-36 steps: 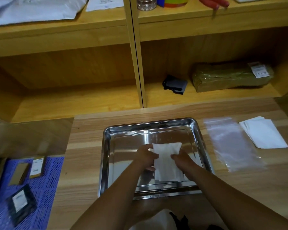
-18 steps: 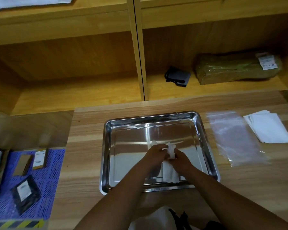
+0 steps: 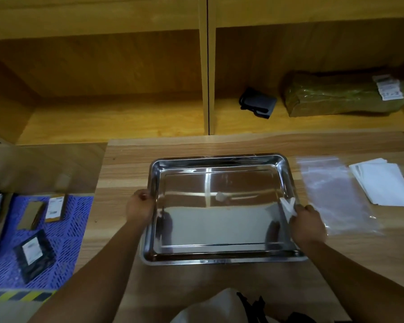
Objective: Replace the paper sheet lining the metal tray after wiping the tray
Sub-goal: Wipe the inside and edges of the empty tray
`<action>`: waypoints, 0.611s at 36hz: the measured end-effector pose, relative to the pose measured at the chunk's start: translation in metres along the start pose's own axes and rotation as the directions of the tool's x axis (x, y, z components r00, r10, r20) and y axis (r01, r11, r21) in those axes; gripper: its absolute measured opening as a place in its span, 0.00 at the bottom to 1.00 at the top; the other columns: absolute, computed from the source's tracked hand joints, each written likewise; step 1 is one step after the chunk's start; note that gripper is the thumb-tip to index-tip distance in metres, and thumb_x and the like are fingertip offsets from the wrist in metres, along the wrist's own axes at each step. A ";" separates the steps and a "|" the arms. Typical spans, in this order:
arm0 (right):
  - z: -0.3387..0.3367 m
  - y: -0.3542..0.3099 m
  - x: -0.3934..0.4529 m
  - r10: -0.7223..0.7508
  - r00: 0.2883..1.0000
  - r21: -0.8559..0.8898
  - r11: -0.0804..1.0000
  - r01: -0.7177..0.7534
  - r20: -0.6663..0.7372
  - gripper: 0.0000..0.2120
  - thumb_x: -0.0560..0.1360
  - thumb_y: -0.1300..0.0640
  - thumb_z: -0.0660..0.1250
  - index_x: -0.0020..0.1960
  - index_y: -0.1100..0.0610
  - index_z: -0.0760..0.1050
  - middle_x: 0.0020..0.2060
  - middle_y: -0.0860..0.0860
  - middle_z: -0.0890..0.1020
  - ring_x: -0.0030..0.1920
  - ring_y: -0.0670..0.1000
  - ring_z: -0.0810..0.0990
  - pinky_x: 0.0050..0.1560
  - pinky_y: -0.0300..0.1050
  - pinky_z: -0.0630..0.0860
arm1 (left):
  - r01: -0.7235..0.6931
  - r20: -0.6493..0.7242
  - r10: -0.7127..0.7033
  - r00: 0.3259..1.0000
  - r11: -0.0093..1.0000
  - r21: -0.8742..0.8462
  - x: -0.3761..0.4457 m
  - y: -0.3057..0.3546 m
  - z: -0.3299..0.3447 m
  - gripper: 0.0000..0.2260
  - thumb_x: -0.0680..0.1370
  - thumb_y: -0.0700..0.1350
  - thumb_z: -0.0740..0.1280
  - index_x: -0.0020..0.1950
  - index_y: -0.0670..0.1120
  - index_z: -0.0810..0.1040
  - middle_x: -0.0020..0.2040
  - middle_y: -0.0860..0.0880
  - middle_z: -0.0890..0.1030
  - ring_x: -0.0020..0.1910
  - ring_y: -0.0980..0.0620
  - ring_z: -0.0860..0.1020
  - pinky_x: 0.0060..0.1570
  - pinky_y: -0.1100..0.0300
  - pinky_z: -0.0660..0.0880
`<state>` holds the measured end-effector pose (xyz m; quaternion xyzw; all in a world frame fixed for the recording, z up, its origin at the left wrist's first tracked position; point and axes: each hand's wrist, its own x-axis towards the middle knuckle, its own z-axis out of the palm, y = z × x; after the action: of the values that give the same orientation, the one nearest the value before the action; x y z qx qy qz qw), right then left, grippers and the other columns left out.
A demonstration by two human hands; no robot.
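A shiny metal tray (image 3: pixel 219 261) lies in the middle of the wooden table, its floor bare. My left hand (image 3: pixel 139 206) grips the tray's left rim. My right hand (image 3: pixel 309 223) is at the tray's right rim and holds a crumpled white paper sheet (image 3: pixel 288 206), which sticks up out of the fist. A small white scrap (image 3: pixel 220 196) shows on the tray floor; it may be a reflection. A stack of folded white paper sheets (image 3: pixel 383 183) lies at the table's far right.
A clear plastic bag (image 3: pixel 334 194) lies flat between the tray and the white stack. Wooden shelves behind hold a dark pouch (image 3: pixel 258 102) and a wrapped green parcel (image 3: pixel 343 96). A blue mat (image 3: pixel 72 231) with small packets lies on the left.
The paper sheet has been bunched up and lifted off the tray floor. My right hand carried it to the right rim, and my left hand moved out to the left rim.
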<state>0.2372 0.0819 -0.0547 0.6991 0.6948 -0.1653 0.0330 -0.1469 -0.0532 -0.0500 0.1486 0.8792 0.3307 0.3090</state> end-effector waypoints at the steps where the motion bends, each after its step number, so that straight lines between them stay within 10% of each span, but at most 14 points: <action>1: 0.000 -0.002 0.000 -0.004 1.000 -0.011 1.000 0.003 -0.006 0.17 0.76 0.60 0.63 0.65 0.58 0.73 0.55 0.60 0.77 0.54 0.62 0.78 0.53 0.54 0.76 | 0.011 -0.030 -0.011 0.999 1.000 -0.005 0.004 -0.007 -0.007 0.05 0.79 0.47 0.67 0.51 0.48 0.80 0.45 0.47 0.83 0.41 0.50 0.80 0.40 0.56 0.77; 11: 0.035 -0.030 -0.002 0.044 0.966 0.138 0.987 -0.081 0.256 0.18 0.77 0.59 0.62 0.66 0.55 0.65 0.59 0.60 0.77 0.56 0.63 0.78 0.52 0.56 0.78 | 0.225 0.317 -0.168 0.933 0.963 -0.151 -0.012 -0.060 -0.031 0.08 0.81 0.37 0.63 0.57 0.43 0.80 0.43 0.41 0.84 0.36 0.46 0.83 0.38 0.54 0.79; 22: 0.059 -0.090 -0.040 0.002 0.956 0.250 0.965 -0.079 0.295 0.19 0.76 0.61 0.65 0.64 0.57 0.64 0.57 0.60 0.74 0.53 0.64 0.78 0.50 0.55 0.75 | 0.226 0.367 -0.122 0.922 0.940 -0.255 -0.014 -0.075 -0.029 0.09 0.80 0.37 0.65 0.52 0.44 0.84 0.44 0.45 0.86 0.40 0.47 0.84 0.41 0.56 0.79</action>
<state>0.1391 0.0300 -0.0823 0.6795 0.6402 -0.3554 0.0470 -0.1590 -0.1292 -0.0777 0.0776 0.7622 0.3968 0.5055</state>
